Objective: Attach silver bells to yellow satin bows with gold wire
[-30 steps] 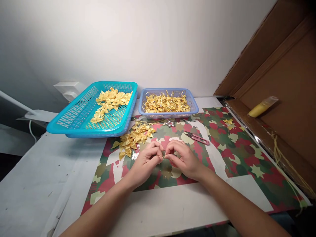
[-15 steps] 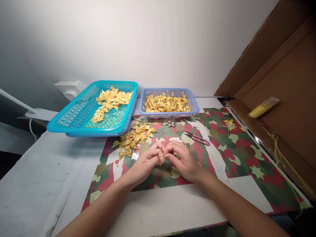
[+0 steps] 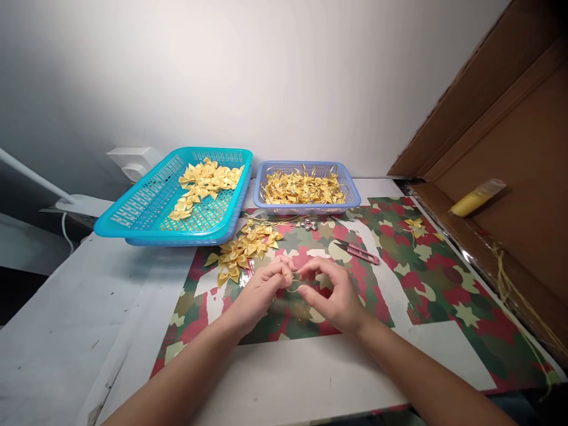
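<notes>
My left hand [image 3: 269, 288] is closed in a pinch on a thin gold cord [image 3: 293, 290], which curves in a small loop over the camouflage-patterned sheet. Close on the right, my right hand [image 3: 333, 291] has its thumb and forefinger spread, the tips near the loop. Whether they touch the cord I cannot make out. Just beyond my left hand lies a heap of yellow ribbon bows [image 3: 242, 251]. A small cluster of silver beads or bells [image 3: 307, 225] sits farther back, beside several gold cords [image 3: 270, 221]. Pink-handled thread snips [image 3: 361, 254] rest to the right.
A turquoise basket [image 3: 106, 228] at the back left holds more yellow bows. Beside it, a lilac basket [image 3: 306, 210] is filled with bows on gold cord loops. A loose bow [image 3: 415, 223] lies right, near a cardboard wall [image 3: 510, 136] with a yellow tube [image 3: 474, 200].
The right thumb and forefinger have parted and drawn slightly away from the left fingers. The cord loop now shows between the hands. The view has shifted a little.
</notes>
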A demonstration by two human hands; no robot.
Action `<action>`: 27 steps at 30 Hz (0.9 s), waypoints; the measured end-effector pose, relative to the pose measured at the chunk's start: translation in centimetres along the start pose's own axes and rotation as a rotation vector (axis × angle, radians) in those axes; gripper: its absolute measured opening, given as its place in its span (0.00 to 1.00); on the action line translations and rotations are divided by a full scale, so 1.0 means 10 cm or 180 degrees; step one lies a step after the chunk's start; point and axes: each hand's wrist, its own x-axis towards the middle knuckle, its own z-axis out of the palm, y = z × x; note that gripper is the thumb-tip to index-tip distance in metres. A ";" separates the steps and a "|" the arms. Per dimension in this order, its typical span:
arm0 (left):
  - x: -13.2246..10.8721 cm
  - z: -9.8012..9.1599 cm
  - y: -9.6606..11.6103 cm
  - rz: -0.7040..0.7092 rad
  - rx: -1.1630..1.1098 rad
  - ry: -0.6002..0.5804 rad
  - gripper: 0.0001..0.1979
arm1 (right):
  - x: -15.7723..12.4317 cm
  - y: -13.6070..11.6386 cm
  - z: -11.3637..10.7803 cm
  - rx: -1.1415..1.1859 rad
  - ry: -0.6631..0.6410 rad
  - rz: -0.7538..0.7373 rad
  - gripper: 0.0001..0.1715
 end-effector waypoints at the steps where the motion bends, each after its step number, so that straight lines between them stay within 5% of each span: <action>1: 0.00 0.00 -0.01 0.0036 0.0035 0.0013 0.08 | -0.01 0.01 0.02 -0.0020 -0.0073 0.0047 0.03; 11: -0.03 -0.01 0.01 0.0193 0.0463 -0.0119 0.10 | 0.01 0.00 0.03 -0.0521 0.0302 -0.0626 0.06; 27: -0.03 -0.01 0.00 -0.0036 0.0092 -0.0322 0.08 | 0.02 -0.05 0.02 -0.0528 0.0153 -0.0362 0.08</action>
